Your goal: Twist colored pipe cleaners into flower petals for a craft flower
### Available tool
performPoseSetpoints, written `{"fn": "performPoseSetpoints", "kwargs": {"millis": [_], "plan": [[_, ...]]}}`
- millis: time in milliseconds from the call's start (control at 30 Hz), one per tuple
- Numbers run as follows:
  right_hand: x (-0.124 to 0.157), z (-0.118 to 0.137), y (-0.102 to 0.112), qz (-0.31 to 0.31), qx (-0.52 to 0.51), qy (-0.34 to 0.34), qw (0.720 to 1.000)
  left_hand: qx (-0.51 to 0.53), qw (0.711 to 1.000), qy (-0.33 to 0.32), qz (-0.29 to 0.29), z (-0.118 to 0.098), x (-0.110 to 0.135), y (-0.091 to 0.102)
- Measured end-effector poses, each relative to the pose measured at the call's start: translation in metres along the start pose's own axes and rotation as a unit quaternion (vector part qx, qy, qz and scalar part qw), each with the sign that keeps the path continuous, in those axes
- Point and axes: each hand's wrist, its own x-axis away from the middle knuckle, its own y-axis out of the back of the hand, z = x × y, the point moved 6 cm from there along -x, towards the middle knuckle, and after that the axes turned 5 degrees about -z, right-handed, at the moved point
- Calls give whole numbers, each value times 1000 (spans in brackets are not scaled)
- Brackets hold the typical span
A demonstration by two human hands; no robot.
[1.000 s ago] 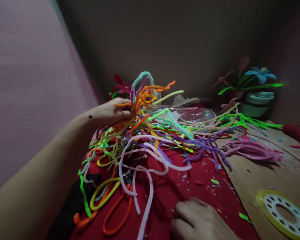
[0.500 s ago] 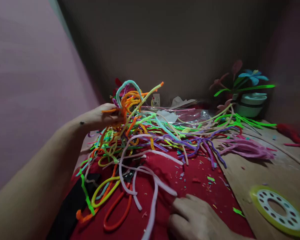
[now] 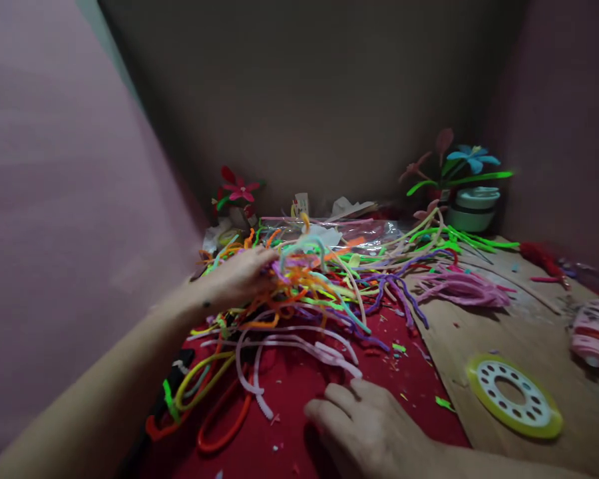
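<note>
Tangled pipe cleaners in many colours lie heaped across the table. My left hand (image 3: 247, 276) reaches into the heap, its fingers closed round a bunch of orange, light blue and purple pipe cleaners (image 3: 302, 273). Pale lilac pipe cleaners (image 3: 299, 346) trail from the heap toward my right hand (image 3: 362, 422), one tip ending right by its knuckles. That hand rests low on the red cloth with its fingers curled under, so whatever they may hold is hidden. Left of it, a red loop (image 3: 224, 436) and a yellow loop (image 3: 192, 386) of pipe cleaner lie on the cloth.
On the brown board at right lie a yellow tape roll (image 3: 549, 426), a pink pipe-cleaner bundle (image 3: 472, 289) and a pink object (image 3: 596, 336). Behind stand a green pot (image 3: 472, 211) with a blue flower and a red flower (image 3: 242, 189). Scraps dot the red cloth (image 3: 379, 362).
My left hand has come down with the raised bunch onto the heap. The lilac strand below has shifted up, and my right hand stays low by it. The view has turned slightly right.
</note>
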Motion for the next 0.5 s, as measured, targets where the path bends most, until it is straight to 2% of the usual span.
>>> {"fn": "performPoseSetpoints", "kwargs": {"millis": [100, 133, 267, 500], "plan": [[-1, -1, 0, 13, 2, -8, 1000, -36, 994, -90, 47, -37, 16, -32], [-1, -1, 0, 15, 3, -10, 1000, -60, 992, -93, 64, -45, 22, -41], [0, 0, 0, -3, 9, -5, 1000, -159, 981, -73, 81, -62, 40, -65], [2, 4, -1, -21, 18, 6, 1000, -255, 966, -40, 23, -78, 52, -83]]}}
